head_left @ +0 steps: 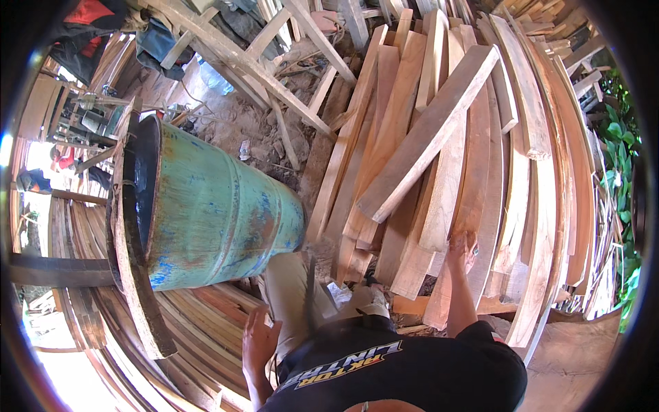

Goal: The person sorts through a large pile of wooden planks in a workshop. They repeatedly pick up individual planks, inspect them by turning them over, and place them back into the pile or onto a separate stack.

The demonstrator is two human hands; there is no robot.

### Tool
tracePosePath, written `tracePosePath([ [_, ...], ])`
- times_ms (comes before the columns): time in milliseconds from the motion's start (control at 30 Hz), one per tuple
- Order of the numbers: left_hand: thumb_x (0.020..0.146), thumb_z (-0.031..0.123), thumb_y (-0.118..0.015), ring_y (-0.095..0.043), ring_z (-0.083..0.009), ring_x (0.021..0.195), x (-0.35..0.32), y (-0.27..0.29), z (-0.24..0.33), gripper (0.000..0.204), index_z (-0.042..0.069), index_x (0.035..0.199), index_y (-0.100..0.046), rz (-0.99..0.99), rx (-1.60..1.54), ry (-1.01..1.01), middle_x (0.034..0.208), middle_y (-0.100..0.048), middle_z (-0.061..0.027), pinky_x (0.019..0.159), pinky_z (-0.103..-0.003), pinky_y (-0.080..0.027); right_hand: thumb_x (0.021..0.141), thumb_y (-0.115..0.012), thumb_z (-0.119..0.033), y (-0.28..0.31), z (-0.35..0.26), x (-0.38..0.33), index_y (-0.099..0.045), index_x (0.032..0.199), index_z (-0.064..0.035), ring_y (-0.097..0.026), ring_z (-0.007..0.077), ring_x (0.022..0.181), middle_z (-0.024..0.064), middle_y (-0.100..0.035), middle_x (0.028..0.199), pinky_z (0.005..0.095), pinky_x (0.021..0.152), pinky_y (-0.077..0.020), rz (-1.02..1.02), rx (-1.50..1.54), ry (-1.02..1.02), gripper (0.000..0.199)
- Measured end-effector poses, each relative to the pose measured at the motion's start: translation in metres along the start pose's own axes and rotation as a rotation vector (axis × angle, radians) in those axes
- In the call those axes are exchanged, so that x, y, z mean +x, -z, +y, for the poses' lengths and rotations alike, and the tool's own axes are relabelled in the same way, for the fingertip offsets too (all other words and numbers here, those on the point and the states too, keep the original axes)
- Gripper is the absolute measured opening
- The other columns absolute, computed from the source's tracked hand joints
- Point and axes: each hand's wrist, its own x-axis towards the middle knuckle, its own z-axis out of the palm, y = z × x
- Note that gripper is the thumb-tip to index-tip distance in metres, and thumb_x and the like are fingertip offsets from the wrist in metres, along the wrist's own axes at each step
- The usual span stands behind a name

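Observation:
My right hand is at the near part of a long reddish-brown plank in the stack. Its fingers are curled against the wood, and a ring shows on one of them. My left hand hangs beside my thigh, fingers loosely apart, with nothing in it. Across the top of the stack lies a grey-brown board, set diagonally over the other planks. A pale plank lies just left of my right hand, its cut end towards me.
A worn turquoise metal drum stands at my left, with a curved dark timber by its rim. More long boards lie lower left. Wooden trestle beams cross the far side. Green leaves border the right.

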Motion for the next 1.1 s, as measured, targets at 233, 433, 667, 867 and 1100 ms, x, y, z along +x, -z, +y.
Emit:
tracePosePath([
  [233,0.085,0.011,-0.063,-0.051,-0.041,0.119,0.043,0.014,0.024,0.038,-0.006,0.118,-0.056,0.243,-0.1,-0.293,0.127,-0.053,-0.0253,0.101,-0.045,-0.041,0.076,-0.073,-0.02,0.002,0.002,0.003,-0.048,0.14,-0.0109,-0.031,0.0351,0.137,0.0127,-0.031,0.15,0.0431,0.111,-0.0323,-0.001,0.018,-0.038,0.069],
  [433,0.085,0.01,-0.063,-0.049,-0.0417,0.12,0.125,0.0,0.035,0.041,-0.003,0.122,-0.055,0.254,-0.083,-0.479,0.131,-0.051,-0.0253,0.102,-0.047,-0.04,0.08,-0.068,-0.017,0.022,-0.01,-0.003,-0.051,0.136,-0.0114,-0.037,0.038,0.131,0.0157,-0.038,0.145,0.0444,0.108,-0.0366,0.048,0.037,0.011,0.058],
  [667,0.083,0.01,-0.066,-0.041,-0.044,0.127,0.283,0.014,0.089,0.061,0.002,0.138,-0.041,0.377,-0.119,-0.576,0.138,-0.043,-0.0259,0.107,-0.049,-0.034,0.078,-0.071,-0.019,0.02,-0.019,0.012,-0.054,0.132,-0.0095,-0.039,0.0337,0.132,0.0162,-0.044,0.141,0.0439,0.109,-0.0334,0.042,0.065,-0.008,0.057],
  [867,0.081,0.014,-0.067,-0.037,-0.042,0.129,0.463,0.096,0.14,0.062,0.002,0.137,-0.042,0.584,0.111,-0.724,0.139,-0.04,-0.0237,0.109,-0.049,-0.032,0.083,-0.067,-0.032,0.021,-0.06,0.083,-0.046,0.139,-0.013,-0.036,0.0413,0.133,0.0207,-0.044,0.139,0.0533,0.108,-0.0312,0.132,-0.019,0.076,0.063],
  [1100,0.084,0.024,-0.065,-0.04,-0.0389,0.129,0.69,0.155,0.208,0.06,0.003,0.136,-0.043,0.644,0.394,-0.723,0.14,-0.041,-0.0216,0.109,-0.047,-0.033,0.07,-0.061,-0.077,0.008,-0.174,0.295,-0.025,0.15,-0.0086,-0.026,0.0444,0.14,0.0278,-0.027,0.151,0.0566,0.111,-0.0226,-0.123,-0.032,-0.368,0.111],
])
